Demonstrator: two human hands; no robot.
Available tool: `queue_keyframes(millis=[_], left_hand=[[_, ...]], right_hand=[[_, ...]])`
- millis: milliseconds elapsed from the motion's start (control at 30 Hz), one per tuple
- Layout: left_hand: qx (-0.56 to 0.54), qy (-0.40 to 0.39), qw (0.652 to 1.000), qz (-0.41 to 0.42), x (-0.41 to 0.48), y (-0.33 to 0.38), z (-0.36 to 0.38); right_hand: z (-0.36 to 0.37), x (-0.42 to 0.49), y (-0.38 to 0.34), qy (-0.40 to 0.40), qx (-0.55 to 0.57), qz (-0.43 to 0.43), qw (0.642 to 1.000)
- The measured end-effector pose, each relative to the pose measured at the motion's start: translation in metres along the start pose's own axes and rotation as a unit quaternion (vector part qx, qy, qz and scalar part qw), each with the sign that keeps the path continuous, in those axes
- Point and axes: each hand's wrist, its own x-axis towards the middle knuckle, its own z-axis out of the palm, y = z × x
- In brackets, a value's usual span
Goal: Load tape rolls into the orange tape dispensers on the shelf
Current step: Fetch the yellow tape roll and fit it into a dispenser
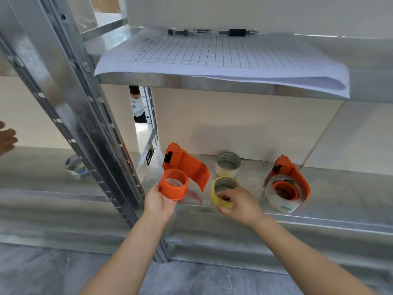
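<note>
My left hand (160, 202) holds an orange plastic core ring (174, 184) just in front of an empty orange dispenser shell (187, 165) that stands on the lower metal shelf (251, 175). My right hand (239, 203) grips the near rim of a yellow tape roll (223, 191) lying flat at the shelf's front edge. A whitish tape roll (228, 165) lies behind the yellow one. At the right, a second orange dispenser (291, 179) leans with a clear tape roll (276, 196) fitted on its orange core.
The upper shelf (372, 81) carries a gridded paper sheet (212, 58) overhanging its edge, with markers (212, 32) behind it. A steel upright (89, 124) stands left of my hands. Another tape roll (76, 167) sits past the upright. Another person's hand (7, 136) shows at the left border.
</note>
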Motion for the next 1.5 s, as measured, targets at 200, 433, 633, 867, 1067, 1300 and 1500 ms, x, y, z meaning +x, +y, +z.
queue_keyframes(millis=[200, 433, 633, 867, 1067, 1300, 1500], left_hand=[[0.053, 0.024, 0.998, 0.027, -0.001, -0.004, 0.001], [0.239, 0.051, 0.952, 0.182, -0.009, -0.004, 0.012], [0.336, -0.05, 0.897, 0.284, -0.034, -0.014, 0.027], [0.396, -0.234, 0.831, 0.313, -0.06, -0.008, 0.024], [0.495, -0.197, 0.786, 0.314, -0.067, -0.015, 0.017], [0.535, -0.146, 0.763, 0.333, -0.071, -0.009, 0.016], [0.575, -0.151, 0.718, 0.361, -0.075, -0.012, 0.011]], right_hand=[[0.002, 0.008, -0.008, 0.059, 0.122, 0.1, 0.986], [-0.043, 0.01, -0.041, 0.196, 0.573, 0.184, 0.774], [-0.056, 0.007, -0.084, 0.141, 0.637, 0.088, 0.753], [-0.051, 0.003, -0.111, 0.11, 0.648, 0.053, 0.752], [-0.049, 0.0, -0.119, 0.071, 0.709, 0.093, 0.695], [-0.058, -0.008, -0.105, 0.148, 0.335, -0.08, 0.927], [-0.065, 0.005, -0.098, 0.293, 0.138, -0.202, 0.924]])
